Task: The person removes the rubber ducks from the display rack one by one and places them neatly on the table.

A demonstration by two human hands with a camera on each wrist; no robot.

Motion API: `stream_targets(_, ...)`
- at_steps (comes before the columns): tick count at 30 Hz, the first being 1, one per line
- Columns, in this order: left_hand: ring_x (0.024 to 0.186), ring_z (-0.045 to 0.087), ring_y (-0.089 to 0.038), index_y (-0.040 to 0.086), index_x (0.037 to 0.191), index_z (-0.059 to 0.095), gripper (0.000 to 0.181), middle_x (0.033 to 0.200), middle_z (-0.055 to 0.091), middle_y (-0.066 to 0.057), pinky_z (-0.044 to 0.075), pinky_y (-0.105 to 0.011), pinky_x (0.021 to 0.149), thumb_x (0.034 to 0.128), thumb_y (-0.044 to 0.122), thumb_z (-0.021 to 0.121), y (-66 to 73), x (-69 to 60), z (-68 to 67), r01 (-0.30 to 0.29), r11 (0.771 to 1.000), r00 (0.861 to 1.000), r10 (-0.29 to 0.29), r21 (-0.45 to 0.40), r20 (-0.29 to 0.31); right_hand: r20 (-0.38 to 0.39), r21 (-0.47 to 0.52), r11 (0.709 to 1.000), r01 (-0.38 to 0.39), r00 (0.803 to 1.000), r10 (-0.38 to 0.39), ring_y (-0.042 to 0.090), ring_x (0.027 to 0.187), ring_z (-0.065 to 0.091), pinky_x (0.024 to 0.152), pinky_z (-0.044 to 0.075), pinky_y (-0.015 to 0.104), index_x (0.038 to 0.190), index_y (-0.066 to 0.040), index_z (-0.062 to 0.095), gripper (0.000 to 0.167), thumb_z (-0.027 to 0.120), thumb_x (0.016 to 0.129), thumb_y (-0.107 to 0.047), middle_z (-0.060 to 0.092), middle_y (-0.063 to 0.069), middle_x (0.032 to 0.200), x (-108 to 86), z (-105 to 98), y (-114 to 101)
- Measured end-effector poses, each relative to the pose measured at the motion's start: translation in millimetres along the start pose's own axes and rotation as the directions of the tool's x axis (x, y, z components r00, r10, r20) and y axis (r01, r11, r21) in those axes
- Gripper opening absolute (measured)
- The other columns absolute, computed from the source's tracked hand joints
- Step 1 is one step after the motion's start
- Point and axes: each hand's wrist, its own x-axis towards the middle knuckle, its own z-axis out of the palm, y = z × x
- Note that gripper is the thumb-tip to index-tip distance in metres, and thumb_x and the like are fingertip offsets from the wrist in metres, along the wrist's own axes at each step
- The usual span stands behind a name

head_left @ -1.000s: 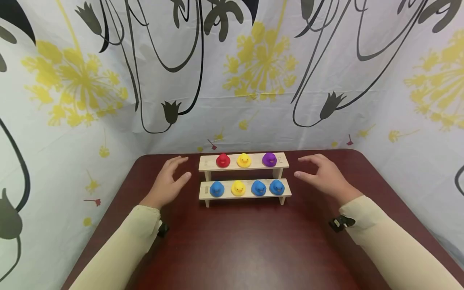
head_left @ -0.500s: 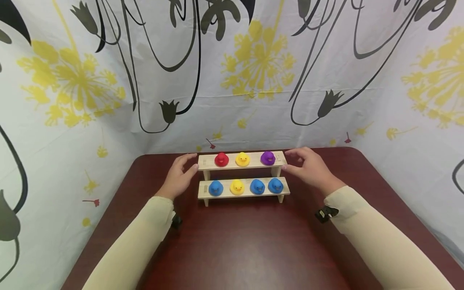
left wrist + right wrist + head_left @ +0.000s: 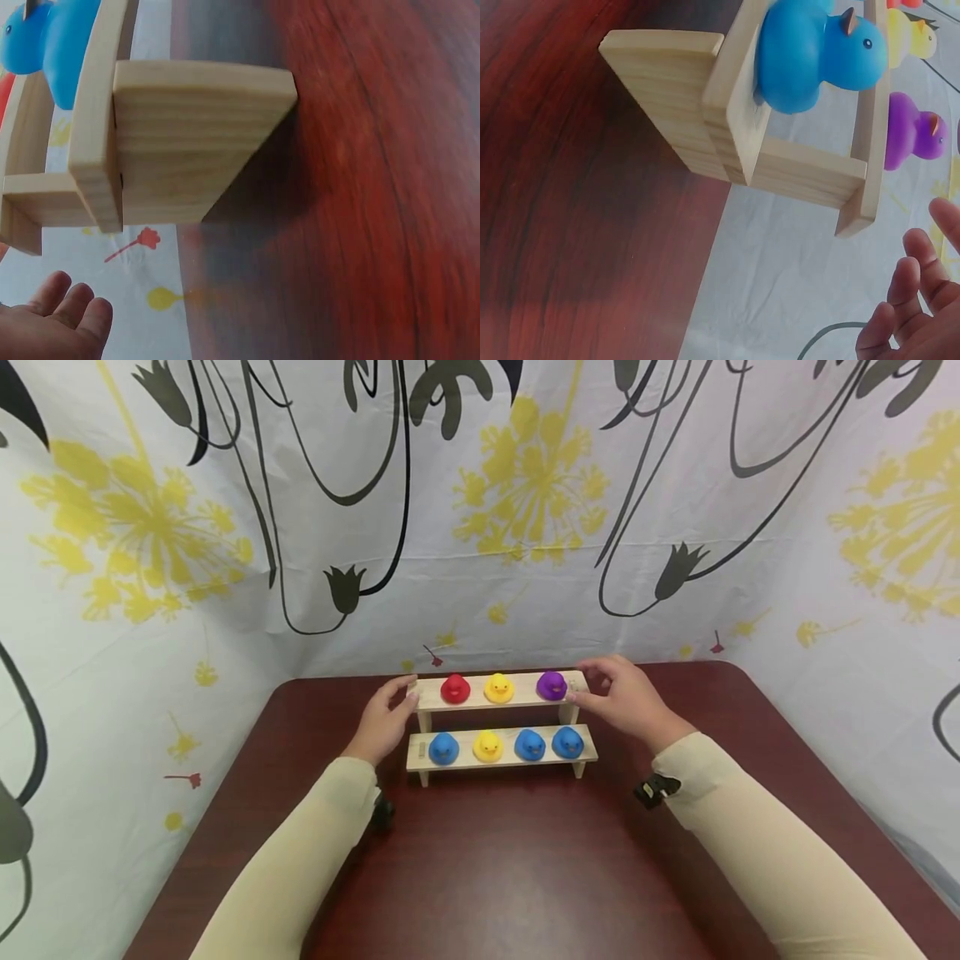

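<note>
A two-tier wooden stand [image 3: 495, 762] stands at the table's far side. Its upper shelf bears a red duck [image 3: 455, 689], a yellow duck [image 3: 498, 688] and a purple duck [image 3: 552, 686]; blue ducks and one yellow duck [image 3: 488, 747] sit on the lower. My left hand [image 3: 381, 722], fingers spread, is at the upper shelf's left end; in the left wrist view a gap separates its visible fingers [image 3: 73, 304] from the wood. At the right end is my right hand [image 3: 628, 700], loosely bent, its visible fingers [image 3: 906, 279] also apart from the stand in the right wrist view.
The dark red table [image 3: 495, 877] extends toward me from the stand. Behind and on both sides hangs a patterned white cloth [image 3: 450, 585]. Dark devices are on both wrists, the right one [image 3: 657, 790] plainly visible.
Both hands have moved inward, from beside the stand to the two ends of its upper shelf. The ducks keep their places on the shelves.
</note>
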Motion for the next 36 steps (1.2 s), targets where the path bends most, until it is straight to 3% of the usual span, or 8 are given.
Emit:
stream_targets(12, 0.157, 0.031, -0.027, 0.028, 0.153, 0.054, 0.043, 0.166, 0.041, -0.002, 0.027, -0.054, 0.127, 0.1110, 0.039, 0.053, 6.1, 2.8, 16.9, 0.079, 0.991, 0.997, -0.079, -0.109, 0.000, 0.025, 0.002, 1.000, 0.018, 1.000, -0.018, 0.035, 0.111, 0.058, 0.095, 0.051, 0.054, 0.143, -0.006, 0.061, 0.060, 0.081, 0.094, -0.033, 0.061, 0.020, 0.130, 9.3, 3, -5)
stream_targets(36, 0.156, 0.032, -0.030, 0.024, 0.152, 0.055, 0.043, 0.164, 0.043, -0.005, 0.022, -0.057, 0.128, 0.1103, 0.033, 0.055, 0.4, 8.2, 29.4, 0.053, 0.983, 0.999, -0.054, -0.178, -0.001, 0.096, -0.001, 0.999, 0.033, 0.995, -0.033, 0.032, 0.098, 0.055, 0.081, 0.045, 0.042, 0.140, -0.010, 0.066, 0.054, 0.083, 0.093, -0.031, 0.065, 0.017, 0.121, 18.1, 4, -11)
